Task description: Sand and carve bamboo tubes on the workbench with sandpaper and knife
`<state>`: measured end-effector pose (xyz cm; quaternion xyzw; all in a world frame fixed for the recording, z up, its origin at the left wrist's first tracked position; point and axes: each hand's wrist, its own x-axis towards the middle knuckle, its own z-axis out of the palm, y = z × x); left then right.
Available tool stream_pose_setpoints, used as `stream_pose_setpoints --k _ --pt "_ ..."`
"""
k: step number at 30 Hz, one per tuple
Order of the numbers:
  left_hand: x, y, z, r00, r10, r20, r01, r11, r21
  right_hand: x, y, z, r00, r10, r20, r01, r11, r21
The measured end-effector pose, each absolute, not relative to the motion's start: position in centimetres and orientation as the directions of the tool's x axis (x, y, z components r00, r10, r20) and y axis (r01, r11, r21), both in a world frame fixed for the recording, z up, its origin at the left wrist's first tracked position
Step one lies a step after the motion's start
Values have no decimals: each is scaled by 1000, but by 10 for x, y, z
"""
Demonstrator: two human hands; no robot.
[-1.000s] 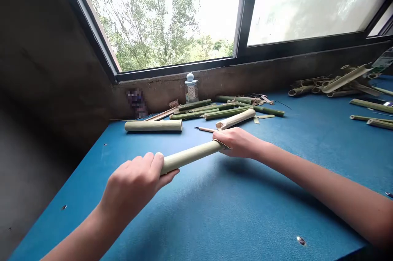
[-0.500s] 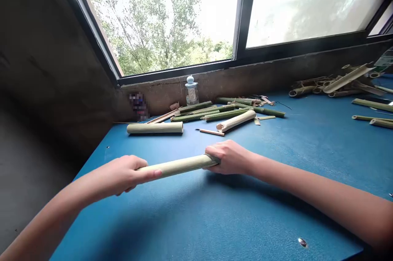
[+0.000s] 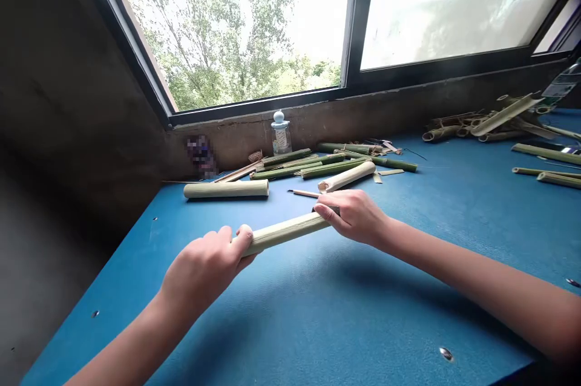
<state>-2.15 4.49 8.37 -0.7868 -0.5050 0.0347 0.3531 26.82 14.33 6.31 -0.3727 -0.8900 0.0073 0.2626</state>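
A pale, peeled bamboo tube is held above the blue table, tilted with its right end higher. My left hand is wrapped round its left end, thumb on top. At the other end my right hand is closed over the tube with a small dark piece of sandpaper between fingers and bamboo; most of that sheet is hidden. Just beyond my right hand lie a thin wooden-handled carving knife, partly covered by the fingers, and another peeled bamboo piece.
A thick pale bamboo tube rests at the left back of the blue table. Several green bamboo pieces lie near the wall, before a lidded glass jar. More split bamboo is heaped at the far right, under the window.
The tube has shifted right and slightly up with both hands. My left thumb has moved from along the tube to bent over it; the right hand has rolled over the tube's top.
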Motion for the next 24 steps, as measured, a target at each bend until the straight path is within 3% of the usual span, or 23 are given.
stream_pose_setpoints --k 3,5,8,10,12,13,15,17,18,21,24 --pt "-13 46 88 305 943 132 918 -254 -304 271 146 56 -602 588 540 646 756 -103" --pt "-10 46 100 222 972 -83 975 -222 7 274 147 55 -635 534 559 620 784 -45" --pt "-14 48 123 250 810 -531 892 21 452 273 143 55 -700 455 550 553 833 15" --pt "-20 50 131 308 695 -649 827 141 544 269 139 57 -712 492 502 551 834 -35" --pt "-25 49 129 266 776 -572 875 55 482 267 140 61 -668 605 433 606 780 -154" --pt "-25 49 124 230 865 -447 926 -54 372 267 142 64 -632 667 394 641 736 -218" --pt "-23 46 109 246 966 -77 968 -249 -28 271 150 70 -570 752 331 687 657 -310" --pt "-20 42 92 392 896 208 869 -286 -403 277 157 76 -546 788 285 701 616 -359" --pt "-19 41 85 449 851 274 821 -272 -502 280 159 78 -537 799 271 704 602 -377" --pt "-17 40 74 462 835 298 802 -250 -542 283 159 82 -490 810 323 718 585 -377" --pt "-13 43 78 336 925 175 887 -249 -388 283 155 80 -457 768 449 726 614 -310"
